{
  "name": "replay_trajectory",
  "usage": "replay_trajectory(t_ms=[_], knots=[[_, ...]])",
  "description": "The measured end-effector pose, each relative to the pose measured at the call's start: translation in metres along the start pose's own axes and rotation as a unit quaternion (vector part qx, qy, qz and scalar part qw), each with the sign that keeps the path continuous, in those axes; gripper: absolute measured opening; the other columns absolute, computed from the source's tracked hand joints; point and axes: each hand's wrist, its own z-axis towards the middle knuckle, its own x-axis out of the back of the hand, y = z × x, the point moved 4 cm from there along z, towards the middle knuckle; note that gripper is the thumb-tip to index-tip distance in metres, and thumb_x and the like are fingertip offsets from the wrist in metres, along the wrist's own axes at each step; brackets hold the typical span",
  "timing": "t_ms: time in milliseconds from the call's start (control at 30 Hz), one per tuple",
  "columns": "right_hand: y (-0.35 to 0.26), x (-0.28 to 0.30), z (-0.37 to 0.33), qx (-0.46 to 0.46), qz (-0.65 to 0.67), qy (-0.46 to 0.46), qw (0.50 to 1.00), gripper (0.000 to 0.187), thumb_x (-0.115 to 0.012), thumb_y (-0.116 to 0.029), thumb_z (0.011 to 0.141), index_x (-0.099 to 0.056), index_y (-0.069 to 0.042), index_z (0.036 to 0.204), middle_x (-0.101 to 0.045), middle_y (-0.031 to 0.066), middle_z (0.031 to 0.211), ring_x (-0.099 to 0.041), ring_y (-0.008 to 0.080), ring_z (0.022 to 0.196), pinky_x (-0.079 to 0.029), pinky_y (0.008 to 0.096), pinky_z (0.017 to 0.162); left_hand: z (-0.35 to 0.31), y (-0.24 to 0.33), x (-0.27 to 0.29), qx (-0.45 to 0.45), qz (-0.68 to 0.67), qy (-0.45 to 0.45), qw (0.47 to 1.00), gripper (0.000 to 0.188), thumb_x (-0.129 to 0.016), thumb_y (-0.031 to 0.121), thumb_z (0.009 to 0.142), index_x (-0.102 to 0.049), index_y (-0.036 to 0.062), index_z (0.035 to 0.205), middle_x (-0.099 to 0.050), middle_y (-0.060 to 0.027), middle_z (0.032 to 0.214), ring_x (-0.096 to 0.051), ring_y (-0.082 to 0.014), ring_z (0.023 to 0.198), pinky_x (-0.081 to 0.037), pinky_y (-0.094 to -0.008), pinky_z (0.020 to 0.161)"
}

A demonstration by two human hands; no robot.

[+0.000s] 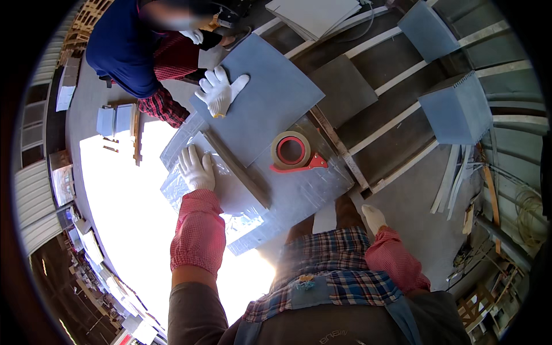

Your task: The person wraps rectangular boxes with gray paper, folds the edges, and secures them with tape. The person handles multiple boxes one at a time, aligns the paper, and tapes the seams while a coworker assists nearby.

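My left hand [196, 168], in a white knit glove, lies flat with fingers apart on clear plastic wrap [241, 227] at the left side of a grey sheet stack. Close to its right, a long narrow grey strip [236, 171] lies slantwise. Beyond the strip rests a square grey panel [270, 86]. A white glove [221, 92] lies on that panel, with no arm visible in its cuff. A red tape dispenser with a tan tape roll [278, 150] sits to the right. My right hand [374, 218], also gloved, hangs beside my right thigh, touching nothing visible; its fingers are unclear.
A co-worker in a dark blue shirt [118, 49] bends at the far left, next to the stack. To the right stands a slatted frame [397, 123] bearing a grey panel [343, 90] and grey block-like stacks [454, 109]. Long strips [447, 178] lean at far right.
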Motion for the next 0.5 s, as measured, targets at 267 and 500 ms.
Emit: replay_trajectory(t_ms=[267, 500], knots=[[0.025, 0.079, 0.043, -0.046, 0.075, 0.001, 0.996, 0.062, -0.044, -0.049, 0.106, -0.058, -0.005, 0.147, -0.057, 0.0167, 0.152, -0.052, 0.0367, 0.14, -0.04, 0.0428, 0.115, 0.002, -0.005, -0.023, -0.047, 0.011, 0.038, 0.998, 0.064, -0.049, 0.043, 0.107, -0.04, 0.0085, 0.159, -0.038, -0.0232, 0.163, -0.033, -0.0433, 0.152, -0.026, -0.0534, 0.125], [0.012, 0.182, 0.069, 0.002, -0.101, 0.109, 0.989, 0.055, -0.047, -0.044, 0.105, -0.055, -0.008, 0.145, -0.058, 0.0187, 0.148, -0.057, 0.0408, 0.13, -0.047, 0.0489, 0.106, 0.013, -0.049, -0.045, -0.083, 0.043, 0.006, 0.996, 0.065, -0.034, 0.049, 0.112, -0.033, 0.009, 0.163, -0.034, -0.0228, 0.166, -0.031, -0.0406, 0.154, -0.028, -0.0488, 0.126]])
